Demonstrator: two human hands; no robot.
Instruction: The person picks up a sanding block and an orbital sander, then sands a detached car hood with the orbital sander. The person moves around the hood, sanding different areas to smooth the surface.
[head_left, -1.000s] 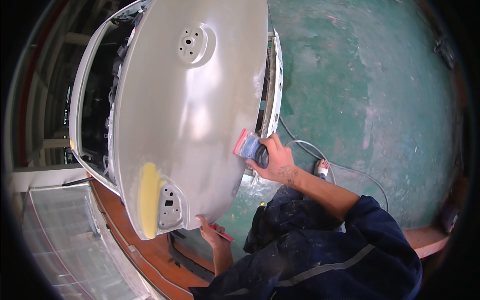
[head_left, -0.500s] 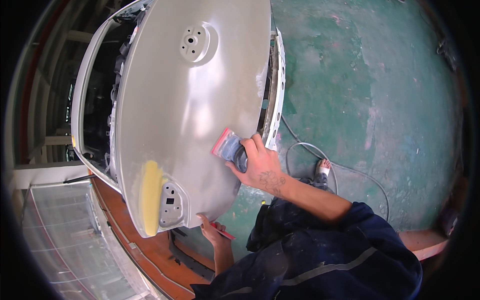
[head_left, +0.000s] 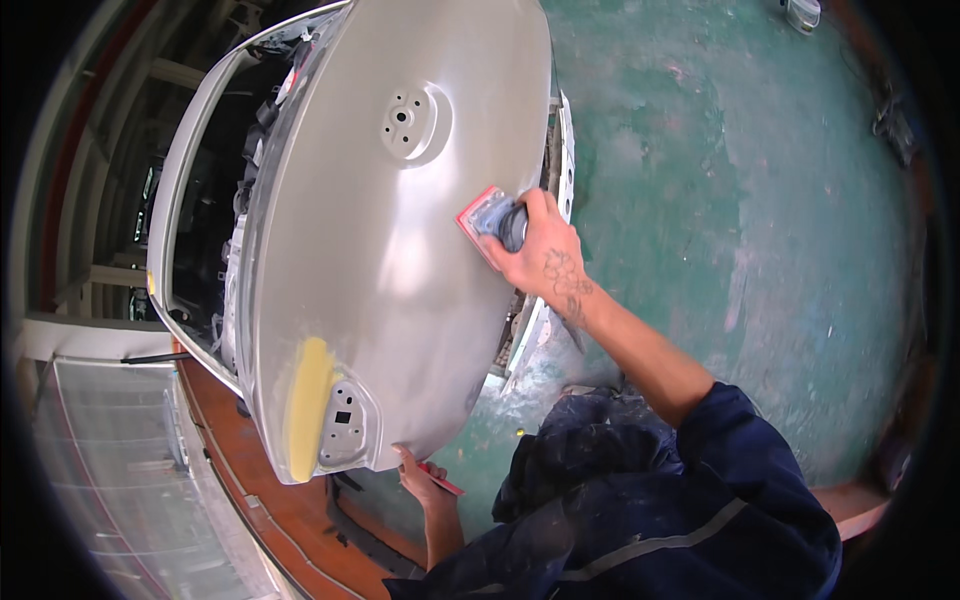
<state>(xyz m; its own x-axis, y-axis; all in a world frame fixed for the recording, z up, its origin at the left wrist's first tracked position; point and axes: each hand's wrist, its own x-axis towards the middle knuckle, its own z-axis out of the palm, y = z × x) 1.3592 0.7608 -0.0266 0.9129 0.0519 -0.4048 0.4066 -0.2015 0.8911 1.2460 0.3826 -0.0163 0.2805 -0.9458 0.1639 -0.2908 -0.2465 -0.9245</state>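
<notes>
My right hand is closed around the dark rounded grip of a hand sanding block. The block has a grey-blue body and a red rim, and its face lies against a grey-beige car panel near the right edge. At the panel's near bottom corner is my left hand, one fingertip touching the edge. Its other fingers are curled on a thin red flat piece, mostly hidden by the hand. A yellow filler strip runs beside a recessed lamp opening with holes.
Left of the panel is the car's window opening. Plastic-covered framing stands at the lower left. Beneath lies orange-brown flooring; the green floor spreads to the right. A small pail sits at the far right.
My right hand and the sanding block have moved up the panel, away from me and slightly right. My left hand stays at the bottom corner. The view has shifted a little.
</notes>
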